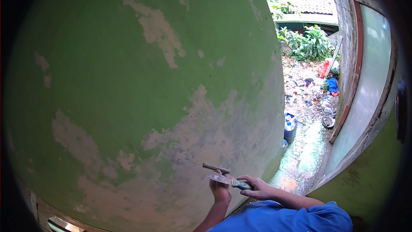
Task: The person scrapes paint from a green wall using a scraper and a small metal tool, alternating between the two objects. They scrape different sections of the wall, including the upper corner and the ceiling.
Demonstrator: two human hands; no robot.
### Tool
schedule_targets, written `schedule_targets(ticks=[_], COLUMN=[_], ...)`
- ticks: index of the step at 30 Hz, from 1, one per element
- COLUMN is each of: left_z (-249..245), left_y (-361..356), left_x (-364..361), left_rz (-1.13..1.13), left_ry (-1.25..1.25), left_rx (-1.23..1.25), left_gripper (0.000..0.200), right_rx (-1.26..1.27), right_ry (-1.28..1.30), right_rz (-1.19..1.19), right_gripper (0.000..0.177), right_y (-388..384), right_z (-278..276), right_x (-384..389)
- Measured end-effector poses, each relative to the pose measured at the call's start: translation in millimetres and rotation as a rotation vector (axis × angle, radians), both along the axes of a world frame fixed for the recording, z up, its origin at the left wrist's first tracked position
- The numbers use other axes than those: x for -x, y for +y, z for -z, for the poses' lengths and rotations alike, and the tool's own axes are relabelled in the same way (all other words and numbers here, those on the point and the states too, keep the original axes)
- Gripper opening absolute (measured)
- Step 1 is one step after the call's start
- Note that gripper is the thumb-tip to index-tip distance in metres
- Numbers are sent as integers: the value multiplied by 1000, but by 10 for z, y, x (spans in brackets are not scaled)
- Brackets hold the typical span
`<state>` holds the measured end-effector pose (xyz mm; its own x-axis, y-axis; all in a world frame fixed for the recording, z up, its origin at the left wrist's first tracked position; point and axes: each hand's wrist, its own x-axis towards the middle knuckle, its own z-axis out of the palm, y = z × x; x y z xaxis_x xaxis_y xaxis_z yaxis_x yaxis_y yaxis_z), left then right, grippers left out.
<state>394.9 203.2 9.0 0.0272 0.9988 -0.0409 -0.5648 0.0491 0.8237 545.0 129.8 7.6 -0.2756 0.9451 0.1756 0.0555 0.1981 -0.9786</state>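
Observation:
My right hand is closed around the dark green handle of a putty knife, its metal blade pointing left. Just left of it, my left hand is raised with its fingers closed on a narrow flat tool with a metallic edge, seen nearly edge-on. The putty knife's blade crosses in front of the left hand and hides part of its fingers. Both tools are close together before the lower part of a green wall, where pale, rough patches show through the paint.
Past the wall's right edge, a doorway opens onto a littered path. A dark blue bucket with things in it stands beside the wall there. Green plants grow farther out. On the right is a pale door panel with a reddish-brown frame.

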Motion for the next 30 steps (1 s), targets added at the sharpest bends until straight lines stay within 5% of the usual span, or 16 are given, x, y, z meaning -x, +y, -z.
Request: schedule_targets(ticks=[1, 6, 12, 22, 30], left_z=[-76, -196, -322, -203, -142], left_y=[0, 102, -3, -240, -394], left_x=[3, 516, 954, 1036, 1159], left_rz=[-150, -210, -346, -503, -449], left_ry=[-9, 216, 309, 386, 362], left_rx=[11, -53, -193, -198, -133], left_gripper=[22, 18, 18, 27, 33], right_rx=[-6, 83, -181, -757, -872], right_ry=[42, 269, 311, -154, -309], right_rz=[48, 303, 603, 906, 1027], right_gripper=[49, 36, 30, 42, 41], right_y=[3, 22, 485, 1430, 1905], right_z=[1, -287, -758, -2297, -3418], right_x=[-42, -559, -1501, -2222, -2437])
